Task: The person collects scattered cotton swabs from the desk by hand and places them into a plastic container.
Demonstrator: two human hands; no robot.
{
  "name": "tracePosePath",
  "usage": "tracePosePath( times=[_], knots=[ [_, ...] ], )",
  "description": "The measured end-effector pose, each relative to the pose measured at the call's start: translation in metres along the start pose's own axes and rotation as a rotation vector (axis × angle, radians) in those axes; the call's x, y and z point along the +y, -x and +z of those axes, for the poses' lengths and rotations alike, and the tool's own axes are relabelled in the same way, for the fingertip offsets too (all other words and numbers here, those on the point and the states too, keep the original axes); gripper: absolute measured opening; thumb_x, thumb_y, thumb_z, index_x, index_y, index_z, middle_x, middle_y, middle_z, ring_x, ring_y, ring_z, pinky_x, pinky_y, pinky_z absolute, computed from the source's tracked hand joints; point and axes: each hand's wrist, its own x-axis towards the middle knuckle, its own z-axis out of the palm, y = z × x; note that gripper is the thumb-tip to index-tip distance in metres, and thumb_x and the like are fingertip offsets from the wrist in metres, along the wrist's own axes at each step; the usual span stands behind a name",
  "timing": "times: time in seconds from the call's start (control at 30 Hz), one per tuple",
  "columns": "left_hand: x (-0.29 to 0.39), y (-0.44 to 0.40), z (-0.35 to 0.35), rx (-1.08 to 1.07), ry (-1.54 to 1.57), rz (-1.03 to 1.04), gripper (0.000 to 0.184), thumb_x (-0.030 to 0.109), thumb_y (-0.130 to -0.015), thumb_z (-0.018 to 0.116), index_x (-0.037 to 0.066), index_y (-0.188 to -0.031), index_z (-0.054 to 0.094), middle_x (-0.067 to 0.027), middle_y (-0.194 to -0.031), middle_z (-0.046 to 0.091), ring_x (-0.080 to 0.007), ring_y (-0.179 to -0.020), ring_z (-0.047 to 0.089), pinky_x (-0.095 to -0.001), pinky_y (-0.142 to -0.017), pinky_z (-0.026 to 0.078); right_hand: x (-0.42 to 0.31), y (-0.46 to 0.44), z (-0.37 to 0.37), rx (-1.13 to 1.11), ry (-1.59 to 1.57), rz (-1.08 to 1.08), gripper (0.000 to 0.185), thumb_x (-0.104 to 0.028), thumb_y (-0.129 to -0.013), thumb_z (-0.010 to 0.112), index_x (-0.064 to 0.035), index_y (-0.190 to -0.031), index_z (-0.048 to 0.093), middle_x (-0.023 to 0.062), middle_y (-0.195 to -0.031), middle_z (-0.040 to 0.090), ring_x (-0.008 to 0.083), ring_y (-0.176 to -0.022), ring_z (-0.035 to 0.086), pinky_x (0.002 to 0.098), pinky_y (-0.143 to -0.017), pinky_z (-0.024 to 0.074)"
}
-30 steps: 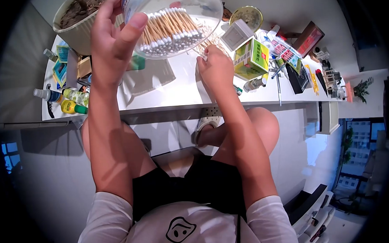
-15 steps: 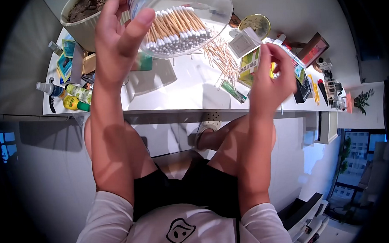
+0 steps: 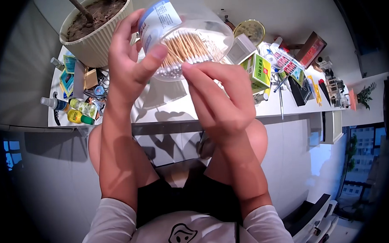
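My left hand (image 3: 130, 66) is wrapped round a clear plastic tub (image 3: 219, 28) with a blue and white label, holding it tilted above the table. Inside, many wooden-stemmed cotton swabs (image 3: 186, 45) lie packed side by side, their white tips showing. My right hand (image 3: 225, 97) is at the near side of the tub's mouth, thumb and fingers pinched together close to the swab tips. Whatever may be between those fingertips is hidden or too small to name. Behind the tub, loose swabs on the table are partly visible through the plastic.
A large ribbed plant pot (image 3: 93, 45) stands at the back left. Bottles, including a yellow one with a green cap (image 3: 79, 117), lie at the left. A green and yellow box (image 3: 257, 71), a black box (image 3: 299, 91) and a gold round object (image 3: 250, 31) are on the right.
My right hand has moved left from beside the green and yellow box to the tub's mouth, its fingers closing together. The tub has turned, showing more label, and shifted slightly down.
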Motion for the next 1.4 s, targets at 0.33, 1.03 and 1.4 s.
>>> tracePosePath(
  times=[0.33,1.03,1.4],
  knots=[
    [-0.002,0.003,0.001,-0.053,0.003,0.025,0.072,0.027,-0.07,0.075,-0.004,-0.127,0.042,-0.0111,-0.116,0.049,-0.0186,-0.109,0.049,-0.0328,-0.094,0.041,-0.007,-0.002,0.019,-0.081,0.035,0.016,0.028,-0.006,-0.063,0.064,0.0,-0.09,0.065,0.0056,-0.088,0.059,0.02,-0.071,0.057,0.0311,-0.06,0.0383],
    [-0.003,-0.003,-0.021,0.003,-0.13,0.007,0.088,0.059,-0.074,0.062,-0.006,-0.129,0.041,-0.0115,-0.112,0.049,-0.0194,-0.105,0.051,-0.0332,-0.093,0.04,0.068,0.076,0.03,-0.664,0.487,0.684,0.014,-0.015,-0.076,0.061,-0.0012,-0.075,0.061,0.016,-0.074,0.062,0.0322,-0.068,0.062,0.042,-0.065,0.0492],
    [0.008,0.0,-0.017,0.02,-0.112,-0.067,0.087,0.059,-0.075,0.058,-0.006,-0.13,0.04,-0.0133,-0.113,0.047,-0.0225,-0.108,0.048,-0.039,-0.096,0.038,0.076,0.107,0.065,-0.603,0.729,0.593,0.009,-0.007,-0.073,0.055,-0.0017,-0.081,0.057,0.0123,-0.079,0.059,0.027,-0.073,0.06,0.0363,-0.066,0.0476]
  ],
)
